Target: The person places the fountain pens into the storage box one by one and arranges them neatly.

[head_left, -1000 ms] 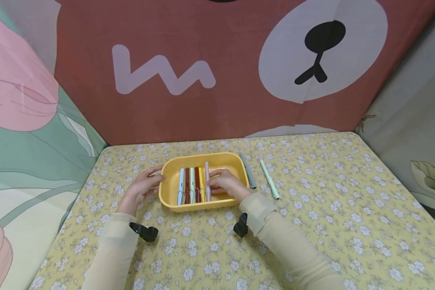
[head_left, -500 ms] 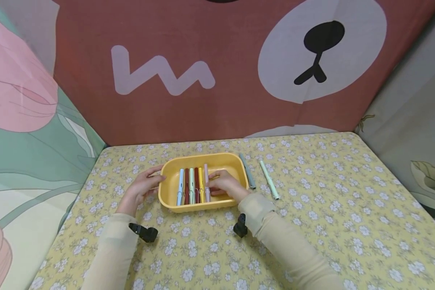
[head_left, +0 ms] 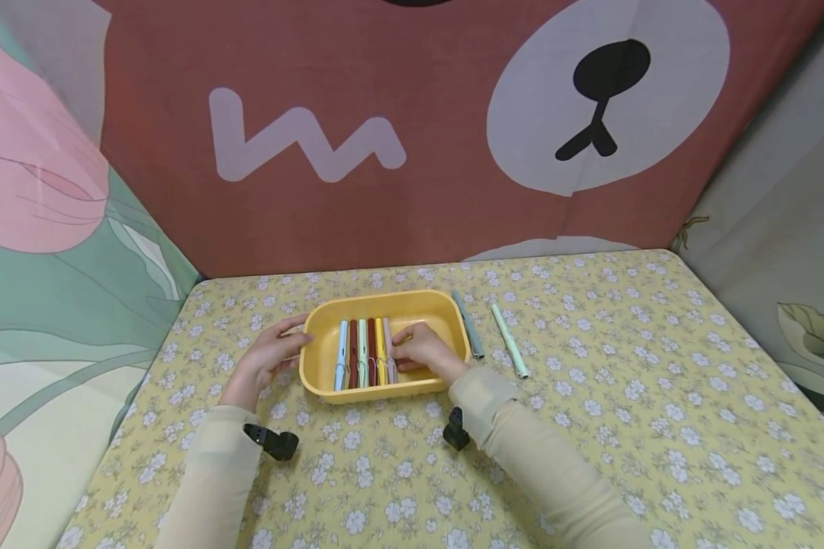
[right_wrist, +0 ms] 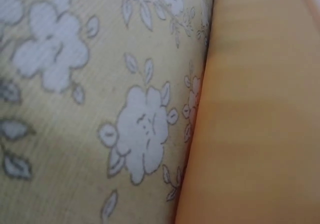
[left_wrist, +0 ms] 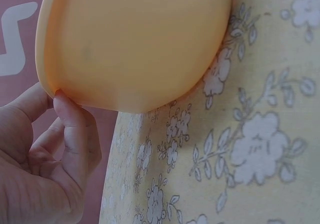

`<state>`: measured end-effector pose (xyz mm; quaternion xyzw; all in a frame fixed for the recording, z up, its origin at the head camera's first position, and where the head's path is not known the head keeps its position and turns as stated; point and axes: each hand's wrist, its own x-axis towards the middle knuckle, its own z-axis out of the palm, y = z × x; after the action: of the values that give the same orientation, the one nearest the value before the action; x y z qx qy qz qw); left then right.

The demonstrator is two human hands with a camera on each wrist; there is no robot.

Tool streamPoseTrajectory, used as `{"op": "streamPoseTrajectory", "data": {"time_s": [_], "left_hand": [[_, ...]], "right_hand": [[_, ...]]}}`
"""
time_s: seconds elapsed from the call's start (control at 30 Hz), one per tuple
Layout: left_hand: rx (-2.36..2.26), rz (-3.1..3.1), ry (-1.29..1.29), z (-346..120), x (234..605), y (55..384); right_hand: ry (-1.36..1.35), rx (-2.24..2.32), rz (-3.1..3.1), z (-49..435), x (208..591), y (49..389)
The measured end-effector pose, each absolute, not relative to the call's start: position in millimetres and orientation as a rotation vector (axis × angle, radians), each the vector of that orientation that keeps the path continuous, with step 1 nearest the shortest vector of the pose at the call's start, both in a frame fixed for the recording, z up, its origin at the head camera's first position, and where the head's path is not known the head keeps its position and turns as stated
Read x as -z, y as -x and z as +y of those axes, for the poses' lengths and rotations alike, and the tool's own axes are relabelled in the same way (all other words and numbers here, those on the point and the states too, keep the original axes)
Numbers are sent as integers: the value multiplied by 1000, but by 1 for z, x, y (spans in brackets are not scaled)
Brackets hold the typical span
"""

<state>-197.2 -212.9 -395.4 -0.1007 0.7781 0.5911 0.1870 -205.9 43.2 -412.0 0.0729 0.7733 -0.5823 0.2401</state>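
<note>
A yellow tray [head_left: 326, 347] holds a row of capped pens lying side by side: a light blue pen [head_left: 342, 354], two dark red ones, a pale green pen [head_left: 363, 354] and a yellow pen [head_left: 381, 343]. At the row's right end is a light purple pen [head_left: 388, 339], pinched by my right hand [head_left: 426, 347], which reaches in over the tray's right part. My left hand [head_left: 271, 354] pinches the tray's left rim, thumb and finger at its edge in the left wrist view. Only the tray's outer wall [right_wrist: 255, 124] and tablecloth appear in the right wrist view.
Just outside the tray's right end lies a grey-blue pen [head_left: 469, 328]. Farther right rests a mint green pen [head_left: 510, 341]. The flowered tablecloth [head_left: 625, 427] spreads around, and a printed red curtain [head_left: 316, 221] hangs behind the table's back edge.
The light purple pen has come down and shifted slightly left, close beside the yellow pen, with my right hand following. My left hand stays at the tray rim.
</note>
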Motion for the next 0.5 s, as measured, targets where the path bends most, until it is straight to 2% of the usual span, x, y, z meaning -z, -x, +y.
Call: {"op": "streamPoseTrajectory", "data": {"time_s": [0.5], "left_hand": [[-1667,2187,288,-213,395,197]], "right_hand": [[-167,1598,2199,46,410,206]]}}
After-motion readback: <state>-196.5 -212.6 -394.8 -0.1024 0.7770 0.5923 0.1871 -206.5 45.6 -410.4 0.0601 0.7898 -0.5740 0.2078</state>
